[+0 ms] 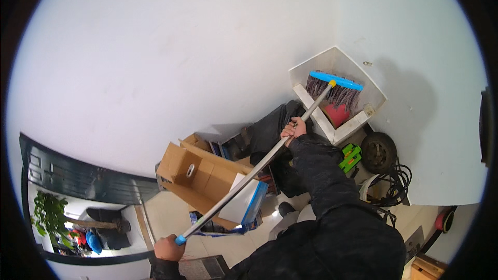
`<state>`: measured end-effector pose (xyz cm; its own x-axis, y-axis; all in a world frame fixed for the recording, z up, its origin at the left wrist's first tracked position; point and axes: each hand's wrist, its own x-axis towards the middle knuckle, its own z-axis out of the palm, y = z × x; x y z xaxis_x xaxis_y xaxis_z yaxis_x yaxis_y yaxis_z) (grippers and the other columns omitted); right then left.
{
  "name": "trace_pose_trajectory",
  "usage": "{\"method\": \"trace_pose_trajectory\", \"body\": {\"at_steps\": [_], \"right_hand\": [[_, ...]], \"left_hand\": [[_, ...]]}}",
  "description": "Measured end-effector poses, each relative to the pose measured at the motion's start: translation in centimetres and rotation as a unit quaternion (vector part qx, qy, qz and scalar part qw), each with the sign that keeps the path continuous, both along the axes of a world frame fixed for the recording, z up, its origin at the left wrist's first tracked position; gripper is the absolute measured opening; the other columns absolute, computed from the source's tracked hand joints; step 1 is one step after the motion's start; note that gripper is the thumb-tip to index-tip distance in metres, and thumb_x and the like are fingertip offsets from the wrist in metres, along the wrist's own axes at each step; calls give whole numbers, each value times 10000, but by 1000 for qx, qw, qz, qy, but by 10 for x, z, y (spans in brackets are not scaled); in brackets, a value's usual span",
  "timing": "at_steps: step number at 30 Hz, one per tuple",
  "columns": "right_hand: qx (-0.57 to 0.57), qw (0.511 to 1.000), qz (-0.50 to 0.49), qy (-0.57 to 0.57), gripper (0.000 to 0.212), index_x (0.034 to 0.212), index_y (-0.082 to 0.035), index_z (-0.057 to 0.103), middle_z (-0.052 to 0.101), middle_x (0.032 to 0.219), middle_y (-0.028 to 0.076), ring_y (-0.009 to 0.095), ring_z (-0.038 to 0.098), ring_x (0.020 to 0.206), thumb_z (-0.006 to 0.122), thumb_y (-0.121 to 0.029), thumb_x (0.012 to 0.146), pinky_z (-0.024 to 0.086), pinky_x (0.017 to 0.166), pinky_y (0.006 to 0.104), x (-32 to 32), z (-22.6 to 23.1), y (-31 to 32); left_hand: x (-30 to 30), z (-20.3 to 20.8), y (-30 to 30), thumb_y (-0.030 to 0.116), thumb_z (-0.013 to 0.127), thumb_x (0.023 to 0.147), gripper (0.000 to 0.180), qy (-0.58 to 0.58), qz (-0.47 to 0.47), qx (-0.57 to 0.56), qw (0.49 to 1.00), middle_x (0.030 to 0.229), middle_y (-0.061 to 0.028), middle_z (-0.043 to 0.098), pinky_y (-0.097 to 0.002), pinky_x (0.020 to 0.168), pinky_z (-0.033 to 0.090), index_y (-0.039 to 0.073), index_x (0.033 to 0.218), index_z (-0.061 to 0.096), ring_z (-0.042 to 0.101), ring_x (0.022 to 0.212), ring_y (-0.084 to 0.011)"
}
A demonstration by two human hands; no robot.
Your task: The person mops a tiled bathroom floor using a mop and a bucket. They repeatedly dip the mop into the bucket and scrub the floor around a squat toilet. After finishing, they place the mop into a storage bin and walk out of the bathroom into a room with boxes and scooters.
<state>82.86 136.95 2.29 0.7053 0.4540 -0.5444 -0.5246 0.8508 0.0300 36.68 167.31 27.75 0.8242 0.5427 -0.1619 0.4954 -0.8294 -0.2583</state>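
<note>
A long-handled broom [248, 179] with a metal pole runs from lower left to upper right. My left hand [169, 249] is closed round the pole's end, by its blue cap. Farther up, my right hand [294, 128] is wrapped round the middle of the pole. The blue broom head [334, 80] with dark bristles is held up at a white corner ledge [340, 134], its bristles hanging down over it. Partly behind the bristles, a red object [337, 115] sits in the corner recess; its kind is unclear.
Below the pole stands an open cardboard box [210, 176] with a white-and-blue panel [244, 197]. Black bags [275, 127] lie against the wall. To the right are a green case [350, 157], a black wheel [378, 152] and coiled black cable [397, 185]. A doorway with a plant [49, 215] is left.
</note>
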Motion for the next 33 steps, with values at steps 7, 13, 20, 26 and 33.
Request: {"method": "trace_pose_trajectory", "body": {"at_steps": [7,13,20,26,33], "right_hand": [[42,998,-37,13,297,655,-163,352,282,492,-53,112,307,373,562,-261,841,317,396,284,57,-49,41],[22,994,-50,89,293,694,-152,379,312,538,-30,124,332,408,568,-303,859,338,416,293,103,-94,73],[19,987,-100,122,301,766,-136,363,304,627,19,177,315,542,532,-333,918,329,514,381,142,-123,96],[-218,965,141,26,481,893,-56,560,475,648,68,199,471,550,543,-537,917,443,501,371,139,-157,142],[-384,805,343,-295,329,824,-26,604,575,654,37,144,527,540,594,-338,928,401,486,301,19,-164,54]], "left_hand": [[97,-22,64,307,714,698,199,-12,-65,117,991,616,-138,629,-467,535,498,135,682,617,636,588,-349],[161,-52,106,285,714,694,168,11,-78,134,988,630,-119,638,-457,531,491,149,716,616,639,595,-342],[214,-68,131,294,677,745,131,3,-66,98,993,672,-111,660,-470,556,492,169,762,644,653,637,-340],[249,-72,193,315,678,753,176,41,-69,111,991,677,-135,646,-500,562,485,149,738,623,645,660,-371],[248,-155,273,262,692,754,167,-18,-101,87,991,700,-131,650,-499,599,490,135,785,589,646,686,-369]]}}
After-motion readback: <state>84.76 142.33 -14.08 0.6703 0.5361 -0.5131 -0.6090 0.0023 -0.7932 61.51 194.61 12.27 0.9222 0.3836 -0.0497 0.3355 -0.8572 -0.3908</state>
